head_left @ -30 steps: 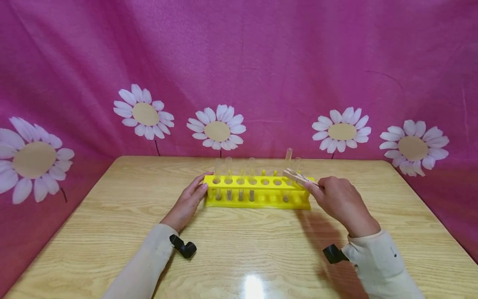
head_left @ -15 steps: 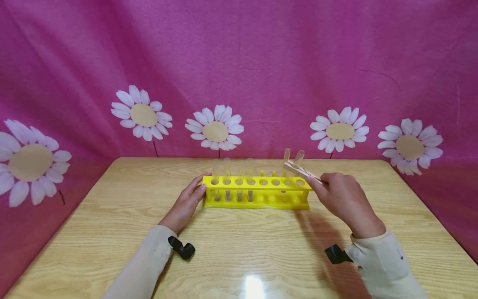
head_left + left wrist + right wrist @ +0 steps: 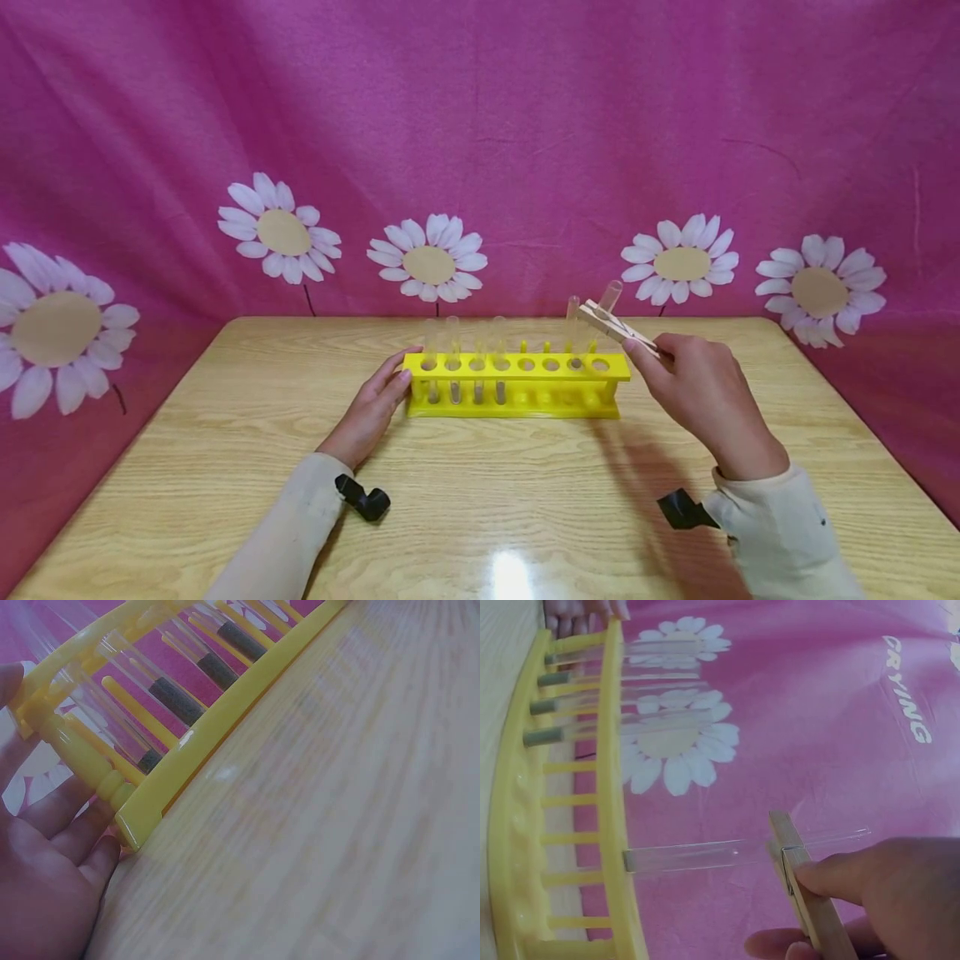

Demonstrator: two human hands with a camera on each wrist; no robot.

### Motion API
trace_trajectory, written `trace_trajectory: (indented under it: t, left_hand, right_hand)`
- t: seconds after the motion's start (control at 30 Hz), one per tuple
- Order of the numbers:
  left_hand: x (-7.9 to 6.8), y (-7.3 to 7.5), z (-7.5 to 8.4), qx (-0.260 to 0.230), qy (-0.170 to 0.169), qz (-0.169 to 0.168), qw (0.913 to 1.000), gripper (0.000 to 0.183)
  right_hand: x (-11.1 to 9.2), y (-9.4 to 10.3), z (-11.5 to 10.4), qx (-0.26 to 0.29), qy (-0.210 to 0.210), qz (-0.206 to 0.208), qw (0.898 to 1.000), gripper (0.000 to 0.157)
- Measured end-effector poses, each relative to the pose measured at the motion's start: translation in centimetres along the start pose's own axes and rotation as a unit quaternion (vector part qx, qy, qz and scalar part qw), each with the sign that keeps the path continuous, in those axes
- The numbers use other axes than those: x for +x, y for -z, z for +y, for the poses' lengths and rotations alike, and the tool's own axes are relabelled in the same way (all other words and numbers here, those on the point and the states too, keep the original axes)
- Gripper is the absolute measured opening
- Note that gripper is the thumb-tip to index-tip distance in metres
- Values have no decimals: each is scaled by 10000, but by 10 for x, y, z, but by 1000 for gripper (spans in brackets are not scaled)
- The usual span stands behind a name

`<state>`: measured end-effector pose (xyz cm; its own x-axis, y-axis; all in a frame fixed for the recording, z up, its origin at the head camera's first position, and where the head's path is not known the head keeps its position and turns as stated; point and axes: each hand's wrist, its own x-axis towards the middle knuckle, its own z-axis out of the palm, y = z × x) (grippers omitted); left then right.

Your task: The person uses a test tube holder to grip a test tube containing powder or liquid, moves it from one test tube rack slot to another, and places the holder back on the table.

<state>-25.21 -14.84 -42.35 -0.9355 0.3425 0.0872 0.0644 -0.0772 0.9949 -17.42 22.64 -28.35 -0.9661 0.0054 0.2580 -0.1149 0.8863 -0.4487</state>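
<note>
Yellow plastic rack point(image 3: 517, 377) on wood-grain table point(image 3: 450, 492), pink flowered cloth point(image 3: 480, 167) behind.
Four clear cylindrical tubes point(image 3: 176, 701) in leftmost holes; another clear tube point(image 3: 697, 856) farther right, in wooden clothespin point(image 3: 784, 831); left hand point(image 3: 363, 412) at rack's left end, right hand point(image 3: 705, 400) right.

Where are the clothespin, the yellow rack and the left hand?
Clothespin point(image 3: 823, 919), right wrist view: its wooden side.
Yellow rack point(image 3: 517, 376), head view: top bar's front.
Left hand point(image 3: 366, 414), head view: back of the hand.

Bright yellow, long plastic test-tube rack point(image 3: 517, 377); clear cylindrical tubes point(image 3: 686, 856) with dark grey contents point(image 3: 175, 702); pale tan wooden clothespin point(image 3: 817, 904) with grey metal spring point(image 3: 786, 871). Light yellow-brown counter point(image 3: 465, 500), streaked with wood grain. Magenta cloth backdrop point(image 3: 480, 150) patterned with white-petalled, beige-centred daisies point(image 3: 427, 265) on dark stems point(image 3: 308, 300). Cream fabric sleeves point(image 3: 783, 529).
</note>
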Motion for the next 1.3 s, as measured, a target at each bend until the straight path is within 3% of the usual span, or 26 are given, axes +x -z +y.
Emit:
trace_trajectory:
  t: [0.17,0.6,1.3]
  left_hand:
    - [0,0,1,25,-19,13,10000,54]
    - [0,0,-2,28,-31,66,10000,51]
    - [0,0,-2,38,-22,51,10000,52]
  right_hand:
    - [-2,7,3,-105,83,253,9996,51]
    - [-2,16,14,-181,-196,11,9996,51]
    - [3,4,18,-381,-564,-1018,9925,49]
